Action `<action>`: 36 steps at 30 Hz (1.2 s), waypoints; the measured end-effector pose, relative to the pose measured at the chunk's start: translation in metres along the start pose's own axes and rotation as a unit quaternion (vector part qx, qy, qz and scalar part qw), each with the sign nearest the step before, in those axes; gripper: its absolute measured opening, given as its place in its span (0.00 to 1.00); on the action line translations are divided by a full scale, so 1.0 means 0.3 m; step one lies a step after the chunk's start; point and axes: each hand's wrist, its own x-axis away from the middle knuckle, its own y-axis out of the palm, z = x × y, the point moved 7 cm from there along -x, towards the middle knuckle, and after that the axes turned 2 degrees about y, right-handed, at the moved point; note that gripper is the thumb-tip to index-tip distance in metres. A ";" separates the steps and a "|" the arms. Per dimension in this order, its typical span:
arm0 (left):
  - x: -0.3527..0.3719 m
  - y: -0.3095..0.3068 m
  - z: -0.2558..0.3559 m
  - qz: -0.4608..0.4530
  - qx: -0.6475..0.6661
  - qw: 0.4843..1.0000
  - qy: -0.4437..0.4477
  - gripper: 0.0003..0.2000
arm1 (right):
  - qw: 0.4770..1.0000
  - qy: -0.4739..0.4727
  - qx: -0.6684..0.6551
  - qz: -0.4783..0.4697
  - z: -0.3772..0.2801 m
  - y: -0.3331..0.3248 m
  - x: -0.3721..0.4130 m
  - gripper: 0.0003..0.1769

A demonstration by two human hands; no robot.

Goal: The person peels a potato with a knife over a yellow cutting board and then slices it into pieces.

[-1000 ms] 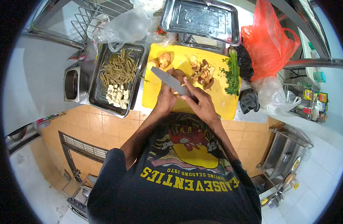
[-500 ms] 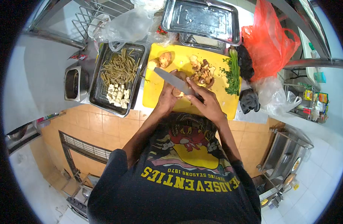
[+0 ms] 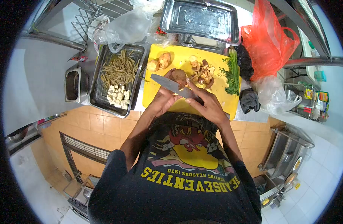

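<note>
Cupping a potato [image 3: 179,76] just above the yellow cutting board [image 3: 151,93], the left hand [image 3: 162,100] clasps it from below. The right hand [image 3: 208,106] is clenched on a knife [image 3: 166,83] laid against it. It looks firm and round and is probably slick where skinned, so it is best gripped around its middle. Left of the board, a steel tray [image 3: 94,89] holds green beans [image 3: 119,69] at its far end and tofu cubes [image 3: 117,95] nearer.

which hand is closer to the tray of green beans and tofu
Left. The left hand, holding a potato, is just right of the tray; the right hand is farther right, gripping the knife.
</note>
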 end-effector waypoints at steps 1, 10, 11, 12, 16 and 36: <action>0.001 0.003 0.000 0.000 0.000 1.000 0.000 0.36 | 1.000 0.000 0.000 0.000 0.002 0.001 -0.002 0.36; -0.003 -0.034 -0.027 0.051 -0.072 0.996 0.029 0.42 | 0.998 -0.024 -0.003 0.053 -0.029 -0.006 -0.007 0.32; 0.001 -0.051 -0.035 0.072 -0.060 0.995 0.032 0.42 | 0.998 -0.032 -0.003 0.052 -0.016 0.004 -0.010 0.33; 0.003 -0.047 -0.025 0.093 -0.047 0.994 0.034 0.42 | 0.998 -0.040 -0.002 0.052 -0.011 0.010 -0.010 0.33; 0.014 -0.015 0.046 0.079 -0.119 0.990 -0.008 0.45 | 0.999 -0.008 -0.039 0.005 0.001 0.012 -0.005 0.35; -0.012 -0.021 0.025 0.087 -0.149 0.985 0.029 0.42 | 0.998 -0.029 0.012 0.060 -0.004 0.026 -0.002 0.34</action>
